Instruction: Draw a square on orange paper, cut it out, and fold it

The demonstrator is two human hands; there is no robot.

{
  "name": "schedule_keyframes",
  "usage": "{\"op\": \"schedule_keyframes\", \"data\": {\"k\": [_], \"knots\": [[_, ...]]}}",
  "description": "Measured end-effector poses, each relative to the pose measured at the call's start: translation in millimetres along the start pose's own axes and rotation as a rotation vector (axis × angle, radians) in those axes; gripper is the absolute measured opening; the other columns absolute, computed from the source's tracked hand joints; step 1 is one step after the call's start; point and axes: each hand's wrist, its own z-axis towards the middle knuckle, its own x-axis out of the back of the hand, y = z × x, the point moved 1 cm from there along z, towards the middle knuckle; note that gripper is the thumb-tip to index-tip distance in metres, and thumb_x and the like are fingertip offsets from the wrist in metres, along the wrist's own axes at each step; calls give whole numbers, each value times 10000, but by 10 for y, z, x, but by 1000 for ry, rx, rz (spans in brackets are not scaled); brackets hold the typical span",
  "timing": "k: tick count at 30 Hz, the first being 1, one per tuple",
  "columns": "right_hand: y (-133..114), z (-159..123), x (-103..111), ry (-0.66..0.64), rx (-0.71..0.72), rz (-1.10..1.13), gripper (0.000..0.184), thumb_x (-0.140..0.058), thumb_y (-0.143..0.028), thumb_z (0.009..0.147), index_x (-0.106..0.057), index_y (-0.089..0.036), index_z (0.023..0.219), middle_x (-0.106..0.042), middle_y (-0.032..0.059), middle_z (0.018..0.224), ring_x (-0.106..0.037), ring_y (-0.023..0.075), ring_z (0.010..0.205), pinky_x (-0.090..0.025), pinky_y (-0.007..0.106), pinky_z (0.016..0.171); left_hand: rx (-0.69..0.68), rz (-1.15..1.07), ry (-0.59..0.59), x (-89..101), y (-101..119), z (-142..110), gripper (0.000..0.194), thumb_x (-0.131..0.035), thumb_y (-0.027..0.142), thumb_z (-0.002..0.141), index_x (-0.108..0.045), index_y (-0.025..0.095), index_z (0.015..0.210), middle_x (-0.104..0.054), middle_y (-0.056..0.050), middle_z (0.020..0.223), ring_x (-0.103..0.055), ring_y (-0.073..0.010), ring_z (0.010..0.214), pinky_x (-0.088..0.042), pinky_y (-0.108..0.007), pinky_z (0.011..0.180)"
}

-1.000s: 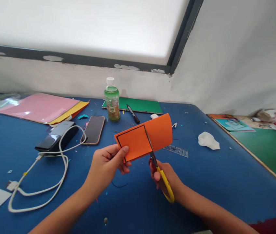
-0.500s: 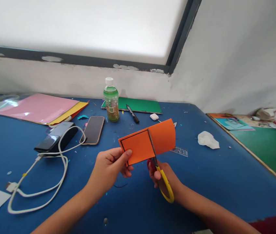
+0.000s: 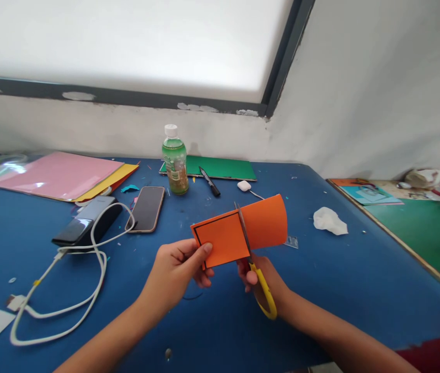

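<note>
My left hand pinches the lower left corner of an orange sheet of paper, thumb on top and fingers behind. A black line is drawn along the sheet's top and left edges. My right hand grips yellow-handled scissors from below. Their blades cross the sheet from bottom to top, and the tip shows just past the upper edge. Right of the blades, the paper curls away. Both hands are held above the blue table, and part of the right fingers is hidden behind the scissors.
On the blue table lie a power bank with a white cable, a phone, a bottle, a black marker, a green board, coloured sheets and crumpled tissue.
The scissor blades have closed further across the orange sheet, and their tip now pokes above its top edge. The right part of the paper has shifted slightly right and down.
</note>
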Motion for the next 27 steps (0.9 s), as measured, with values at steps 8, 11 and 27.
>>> {"op": "schedule_keyframes", "data": {"k": [8,11,27], "knots": [[-31,11,20,40,-86,256,634,-476,-818,578,-453,-191,672,-402,-60,493,-388,78,357,-343,212,347,10,51,-15,9,21,15,277,-594,427,708,-595,162,628,-586,7,450,-575,-131,386,-451,-199,396],[-127,46,72,79,-95,383,616,-543,-785,560,-471,-188,696,-418,-65,475,-388,79,355,-338,212,352,56,130,-148,-12,-1,14,300,-569,446,724,-598,159,642,-576,12,472,-542,-111,384,-421,-189,398],[-334,44,70,-80,-259,372,244,-645,-362,664,-483,-181,646,-453,-79,459,-400,63,366,-342,187,363,-129,250,44,-17,-153,80,307,-581,358,770,-473,193,1005,-620,-19,813,-576,-139,672,-430,-209,514]]}}
